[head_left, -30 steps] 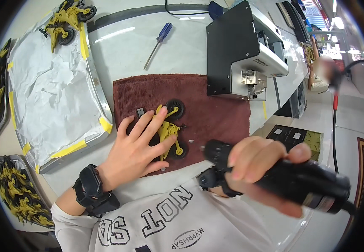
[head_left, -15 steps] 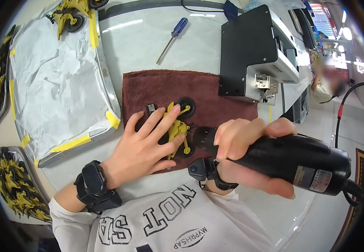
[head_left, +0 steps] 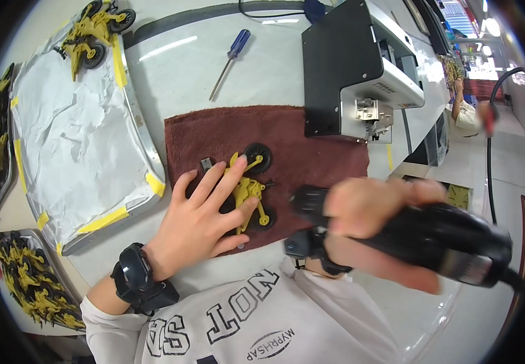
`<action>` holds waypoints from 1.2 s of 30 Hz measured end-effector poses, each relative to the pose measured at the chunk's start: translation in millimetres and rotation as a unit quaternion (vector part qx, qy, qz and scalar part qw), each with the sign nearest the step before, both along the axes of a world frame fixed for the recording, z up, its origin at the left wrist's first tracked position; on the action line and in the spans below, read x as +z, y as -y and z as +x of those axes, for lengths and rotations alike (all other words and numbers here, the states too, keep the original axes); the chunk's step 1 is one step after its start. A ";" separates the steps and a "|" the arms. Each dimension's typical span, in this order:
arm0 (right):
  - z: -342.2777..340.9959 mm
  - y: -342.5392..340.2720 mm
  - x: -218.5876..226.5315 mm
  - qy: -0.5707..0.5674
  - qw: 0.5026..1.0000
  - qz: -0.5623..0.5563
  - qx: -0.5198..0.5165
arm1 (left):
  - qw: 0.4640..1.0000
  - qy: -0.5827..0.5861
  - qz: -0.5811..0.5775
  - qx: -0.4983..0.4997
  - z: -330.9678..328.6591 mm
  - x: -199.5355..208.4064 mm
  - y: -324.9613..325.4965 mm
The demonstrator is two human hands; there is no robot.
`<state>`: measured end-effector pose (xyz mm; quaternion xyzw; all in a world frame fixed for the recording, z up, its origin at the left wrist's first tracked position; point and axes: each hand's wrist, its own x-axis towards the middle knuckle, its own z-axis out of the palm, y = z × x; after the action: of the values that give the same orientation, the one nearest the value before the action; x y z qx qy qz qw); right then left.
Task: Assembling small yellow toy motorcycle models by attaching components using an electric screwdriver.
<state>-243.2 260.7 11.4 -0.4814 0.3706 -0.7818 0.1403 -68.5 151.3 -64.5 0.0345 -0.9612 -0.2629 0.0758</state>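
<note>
A yellow toy motorcycle (head_left: pixel 247 193) with black wheels lies on its side on a brown cloth (head_left: pixel 311 161). My left hand (head_left: pixel 198 209) rests over it with spread fingers, holding it down against the cloth and hiding part of it. In my right hand (head_left: pixel 371 209) is a black corded electric screwdriver (head_left: pixel 450 233), both smeared by motion. The tool's front end sits to the right of the motorcycle, apart from it. A small grey metal piece (head_left: pixel 206 164) lies beside my left fingertips.
A paper-lined tray (head_left: pixel 80 139) edged with yellow tape holds toy motorcycles (head_left: pixel 95 27) at its far end. More motorcycles fill a tray (head_left: pixel 32 273) at the left. A blue-handled screwdriver (head_left: pixel 232 57) lies beyond the cloth. A black-and-white machine (head_left: pixel 338 79) stands far right; another person (head_left: pixel 465 115) is behind.
The electric screwdriver has pulled back to the right, away from the motorcycle. My left hand stays on the motorcycle. The whole view has shifted slightly.
</note>
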 end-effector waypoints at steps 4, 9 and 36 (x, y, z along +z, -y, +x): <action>-54.2 -31.2 62.0 0.003 0.970 -0.005 -0.242 | 1.000 -0.006 0.002 0.008 -1.9 6.4 0.4; -99.3 -2.4 53.0 -0.055 0.897 0.100 -0.427 | 1.000 -0.013 0.006 0.005 -4.0 5.6 -1.2; 39.2 -34.3 1.8 -0.068 0.997 0.043 0.017 | 0.999 -0.021 0.027 -0.001 1.6 4.1 0.1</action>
<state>-204.0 295.0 13.2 -0.5328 0.4041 -0.7286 0.1483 -66.9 151.2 -60.4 0.0304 -0.9521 -0.2891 0.0951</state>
